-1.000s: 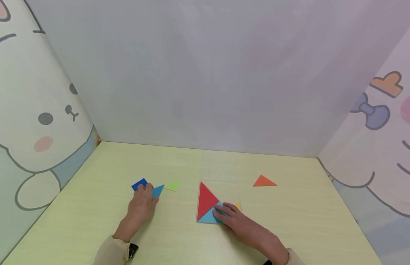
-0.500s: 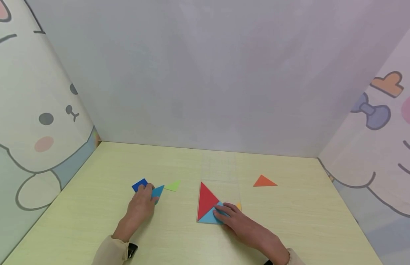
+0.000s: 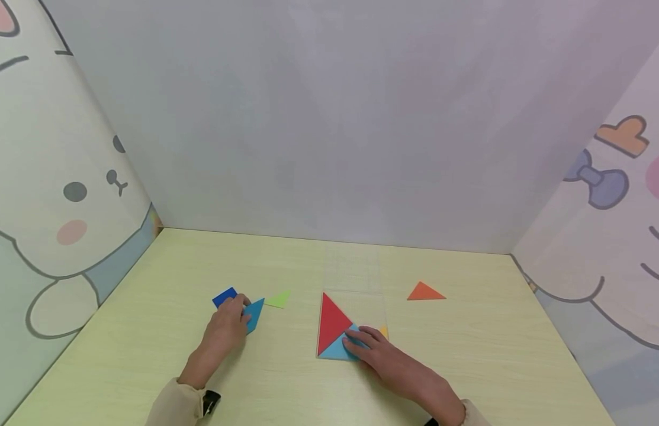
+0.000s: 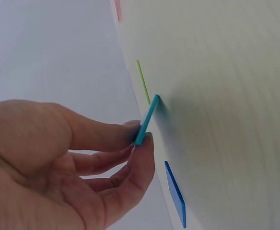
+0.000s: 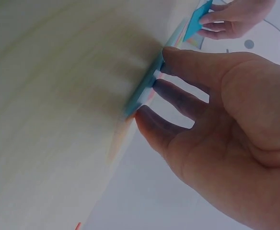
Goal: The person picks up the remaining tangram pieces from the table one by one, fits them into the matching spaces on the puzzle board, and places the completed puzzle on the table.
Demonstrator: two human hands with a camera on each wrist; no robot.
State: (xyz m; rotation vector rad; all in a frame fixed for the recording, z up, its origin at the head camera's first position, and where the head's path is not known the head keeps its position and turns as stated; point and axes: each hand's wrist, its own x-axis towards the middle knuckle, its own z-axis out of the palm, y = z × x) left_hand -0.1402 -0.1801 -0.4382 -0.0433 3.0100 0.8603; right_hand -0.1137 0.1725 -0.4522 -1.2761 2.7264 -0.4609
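Note:
My left hand (image 3: 225, 322) pinches a teal-blue tangram piece (image 3: 256, 315) between thumb and fingers; in the left wrist view the piece (image 4: 148, 120) stands tilted with its far corner close to the table. Beside that hand lie a dark blue tangram piece (image 3: 224, 296), partly covered by it, and a light green triangle (image 3: 278, 299). My right hand (image 3: 385, 361) rests its extended fingertips on a light blue tangram triangle (image 3: 333, 351), which borders a red triangle (image 3: 331, 324). A yellow tangram piece (image 3: 383, 332) peeks out behind the right hand, mostly hidden.
An orange triangle (image 3: 425, 291) lies right of the right hand. Faint outlines of a clear, flat sheet or tray (image 3: 353, 269) run behind the red triangle. A grey wall (image 3: 329, 148) closes the back of the pale wooden table (image 3: 494, 331), with cartoon-printed panels at both sides.
My left hand has drawn slightly back, tilting up the teal-blue piece so more of it shows below the fingers. The right hand has stayed in place.

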